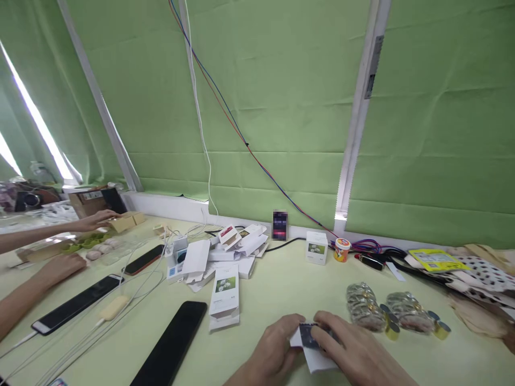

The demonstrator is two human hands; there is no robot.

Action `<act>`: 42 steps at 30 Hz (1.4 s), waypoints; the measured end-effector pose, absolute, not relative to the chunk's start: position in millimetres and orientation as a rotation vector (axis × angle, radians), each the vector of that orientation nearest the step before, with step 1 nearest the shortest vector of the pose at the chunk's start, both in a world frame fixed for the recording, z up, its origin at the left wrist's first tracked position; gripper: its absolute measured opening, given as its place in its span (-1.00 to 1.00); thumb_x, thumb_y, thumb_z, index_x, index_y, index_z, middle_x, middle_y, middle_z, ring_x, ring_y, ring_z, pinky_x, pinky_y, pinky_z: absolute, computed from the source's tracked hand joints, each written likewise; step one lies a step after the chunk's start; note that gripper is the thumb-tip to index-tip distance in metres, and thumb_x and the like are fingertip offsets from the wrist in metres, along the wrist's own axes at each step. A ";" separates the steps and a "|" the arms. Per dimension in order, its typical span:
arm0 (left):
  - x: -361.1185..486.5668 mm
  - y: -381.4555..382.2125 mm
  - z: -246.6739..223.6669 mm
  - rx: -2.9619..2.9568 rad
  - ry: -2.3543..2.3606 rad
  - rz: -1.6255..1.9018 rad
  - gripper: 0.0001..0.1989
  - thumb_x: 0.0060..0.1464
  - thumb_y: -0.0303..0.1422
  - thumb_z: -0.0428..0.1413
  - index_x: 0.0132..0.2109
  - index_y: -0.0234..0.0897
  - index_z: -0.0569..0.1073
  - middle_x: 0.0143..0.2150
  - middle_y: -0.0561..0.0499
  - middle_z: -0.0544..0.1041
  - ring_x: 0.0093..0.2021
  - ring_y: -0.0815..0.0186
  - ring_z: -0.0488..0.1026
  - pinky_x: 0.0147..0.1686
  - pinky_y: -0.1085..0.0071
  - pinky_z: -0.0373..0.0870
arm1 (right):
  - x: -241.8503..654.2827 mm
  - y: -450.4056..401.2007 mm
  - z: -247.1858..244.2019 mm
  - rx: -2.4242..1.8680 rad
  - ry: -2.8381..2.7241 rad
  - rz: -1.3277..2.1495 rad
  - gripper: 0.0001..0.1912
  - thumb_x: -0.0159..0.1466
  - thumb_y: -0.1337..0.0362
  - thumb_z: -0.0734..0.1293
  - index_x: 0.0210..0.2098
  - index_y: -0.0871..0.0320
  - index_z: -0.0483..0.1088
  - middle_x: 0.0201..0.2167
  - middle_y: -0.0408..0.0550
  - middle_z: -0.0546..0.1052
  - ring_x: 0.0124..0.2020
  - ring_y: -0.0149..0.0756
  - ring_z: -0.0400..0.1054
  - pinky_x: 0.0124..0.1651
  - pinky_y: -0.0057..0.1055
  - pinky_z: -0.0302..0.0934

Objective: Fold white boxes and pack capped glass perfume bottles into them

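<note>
Low at the front of the table, my left hand (277,346) and my right hand (354,346) are both closed around a small white box (317,360) with a dark printed panel. My left fingers pinch its left edge, while my right fingers lie over its right side and hide part of it. A white carton with a flower picture (225,294) lies to the left. On the right are bundles of clear-wrapped items (365,305) with small gold-coloured cylinders (441,330) beside them.
A heap of white cartons (245,249) sits behind. Near the wall stand a white cube box (316,249), a small orange tub (341,250) and a phone (280,225). Large dark phone (171,343) and cables lie left. A co-worker's hands (64,266) work beside egg-like items.
</note>
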State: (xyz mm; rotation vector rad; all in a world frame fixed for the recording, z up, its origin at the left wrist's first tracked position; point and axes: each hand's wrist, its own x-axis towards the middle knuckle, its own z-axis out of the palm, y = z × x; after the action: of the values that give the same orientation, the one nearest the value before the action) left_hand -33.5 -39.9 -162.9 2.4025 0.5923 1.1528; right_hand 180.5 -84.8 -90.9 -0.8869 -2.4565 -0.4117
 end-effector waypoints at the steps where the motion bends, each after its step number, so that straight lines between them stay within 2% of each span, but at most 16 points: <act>1: -33.1 -40.3 -162.5 2.392 0.582 1.186 -0.44 0.04 -0.62 -0.02 0.16 -0.15 0.11 0.00 -0.10 0.45 -0.04 0.23 0.45 -0.03 0.34 0.40 | 180.7 -84.4 -92.9 -0.899 -2.455 -0.392 -0.71 0.37 0.35 0.02 -0.03 0.15 0.27 -0.18 0.07 0.53 -0.25 -0.27 0.45 -0.33 -0.49 0.33; 6: -32.3 -40.7 -165.8 2.365 0.539 1.249 -0.34 -0.08 -0.71 -0.08 0.15 -0.13 0.10 -0.02 -0.06 0.42 -0.05 0.25 0.43 -0.04 0.34 0.40 | 177.9 -77.4 -105.1 -0.841 -2.403 -0.341 -0.74 0.38 0.34 0.02 -0.09 0.16 0.29 -0.33 0.01 0.52 -0.33 -0.27 0.42 -0.37 -0.46 0.31; 10: -31.8 -40.0 -170.7 2.328 0.579 1.259 -0.33 -0.12 -0.72 -0.09 0.14 -0.14 0.10 -0.01 -0.06 0.40 -0.04 0.24 0.41 -0.05 0.32 0.39 | 174.3 -73.3 -112.4 -0.909 -2.359 -0.384 -0.74 0.36 0.40 0.03 -0.12 0.17 0.30 -0.30 0.05 0.49 -0.32 -0.25 0.41 -0.37 -0.45 0.31; 18: -30.9 -39.8 -171.0 2.287 0.623 1.242 -0.38 -0.07 -0.72 -0.09 0.12 -0.12 0.12 -0.01 -0.04 0.41 -0.02 0.26 0.40 -0.02 0.34 0.36 | 170.7 -75.8 -113.0 -1.080 -2.482 -0.188 -0.79 0.24 0.48 0.18 -0.16 0.17 0.31 -0.30 0.01 0.47 -0.34 -0.20 0.41 -0.34 -0.37 0.34; 23: -31.2 -42.2 -177.3 2.190 0.798 1.233 -0.43 -0.03 -0.70 -0.06 0.10 -0.14 0.15 -0.01 -0.04 0.42 -0.01 0.26 0.39 -0.01 0.33 0.34 | 171.2 -78.4 -105.8 -1.103 -2.517 -0.102 -0.70 0.24 0.36 0.29 -0.02 0.19 0.30 -0.18 0.06 0.51 -0.25 -0.15 0.41 -0.22 -0.29 0.35; 29: -26.4 -45.0 -178.4 1.974 0.868 1.180 -0.59 0.05 -0.60 0.01 0.02 -0.18 0.21 -0.10 -0.02 0.47 -0.11 0.27 0.44 -0.11 0.36 0.38 | 171.7 -80.9 -101.1 -1.149 -2.521 -0.131 -0.63 0.21 0.27 0.35 -0.02 0.27 0.35 0.00 0.24 0.43 -0.20 -0.08 0.41 -0.20 -0.22 0.37; 31: -22.4 -45.3 -174.9 1.890 0.868 1.183 -0.63 0.04 -0.59 0.04 -0.02 -0.19 0.24 -0.12 -0.02 0.48 -0.11 0.26 0.45 -0.11 0.35 0.38 | 174.0 -78.8 -101.8 -1.139 -2.503 -0.182 -0.59 0.22 0.15 0.34 -0.01 0.27 0.35 -0.02 0.26 0.43 -0.16 -0.03 0.39 -0.17 -0.17 0.35; 34: -16.1 -45.2 -166.8 1.690 0.883 1.210 -0.54 -0.04 -0.58 0.13 -0.03 -0.17 0.16 -0.15 0.00 0.50 -0.12 0.25 0.47 -0.09 0.32 0.38 | 182.9 -71.7 -104.8 -1.108 -2.454 -0.245 -0.46 0.23 -0.02 0.27 0.07 0.19 0.29 -0.08 0.19 0.45 -0.08 0.04 0.35 -0.07 -0.05 0.29; 36: -13.1 -44.6 -161.6 1.544 0.891 1.206 -0.46 -0.09 -0.57 0.18 -0.05 -0.15 0.07 -0.16 0.01 0.51 -0.16 0.24 0.49 -0.09 0.29 0.39 | 191.5 -66.5 -106.3 -1.196 -2.346 -0.258 -0.46 0.27 -0.02 0.21 0.13 0.16 0.22 -0.05 0.19 0.43 -0.04 0.05 0.32 -0.03 -0.01 0.25; 39: -11.9 -43.5 -158.2 1.455 0.911 1.199 -0.49 -0.10 -0.57 0.18 -0.14 -0.13 0.03 -0.17 0.01 0.51 -0.19 0.25 0.50 -0.13 0.29 0.40 | 202.8 -63.3 -104.0 -1.432 -2.134 -0.113 -0.55 0.32 0.02 0.14 0.11 0.13 0.18 -0.05 0.15 0.42 -0.04 0.01 0.33 -0.07 -0.08 0.27; 42: -14.0 -42.9 -160.2 1.521 0.926 1.201 -0.53 -0.11 -0.60 0.17 -0.17 -0.16 0.09 -0.16 -0.01 0.47 -0.12 0.24 0.47 -0.10 0.29 0.39 | 207.0 -66.0 -96.4 -1.531 -2.061 0.205 -0.71 0.33 0.09 0.15 -0.01 0.06 0.20 -0.15 0.01 0.46 -0.15 -0.14 0.39 -0.18 -0.25 0.31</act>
State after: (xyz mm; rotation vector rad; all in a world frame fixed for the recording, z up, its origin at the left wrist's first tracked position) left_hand -14.0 -42.9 -160.2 1.5214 0.9262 1.2007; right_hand 207.0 -66.0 -96.4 -1.5309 -2.0612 0.2054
